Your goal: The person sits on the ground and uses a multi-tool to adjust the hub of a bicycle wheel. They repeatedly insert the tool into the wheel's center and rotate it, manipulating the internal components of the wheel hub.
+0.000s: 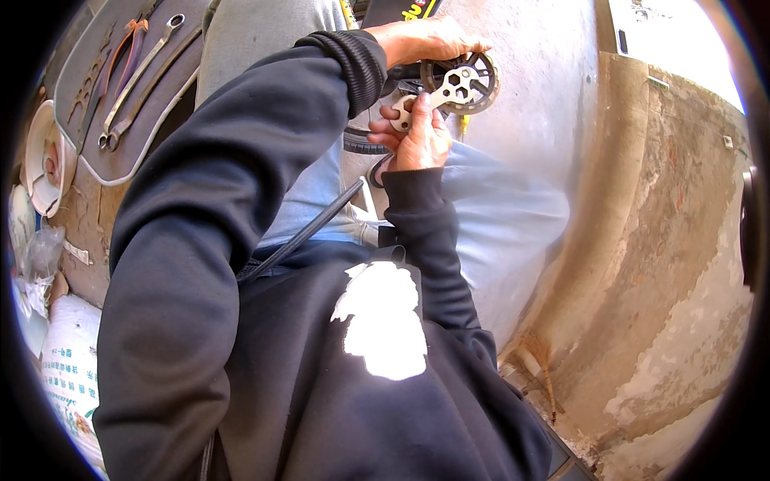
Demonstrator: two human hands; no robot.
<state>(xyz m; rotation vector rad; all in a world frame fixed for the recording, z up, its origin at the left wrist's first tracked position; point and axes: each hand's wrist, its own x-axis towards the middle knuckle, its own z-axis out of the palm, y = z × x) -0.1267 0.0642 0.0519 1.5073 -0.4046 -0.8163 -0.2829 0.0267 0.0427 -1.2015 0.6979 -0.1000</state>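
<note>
A flat silver multi-hole spanner (439,99) is pinched between the thumb and fingers of my right hand (421,143). Its upper end, with hexagonal holes, lies over the middle of a small black spoked wheel (491,83); I cannot tell whether a hole sits on a nut. My left hand (421,40) reaches across from above, its fingers closed over the wheel's top edge, its thumb hidden. Behind my hands, partly covered, are a black tyre (365,143) and a black panel with yellow lettering (401,11).
On a dark tray (180,60) at the left lie pliers (132,50), a ring spanner (144,76) and other metal tools. Nearby are a white bowl (46,156) and a printed white sack (72,353). A worn, peeling wall (666,216) runs along the right.
</note>
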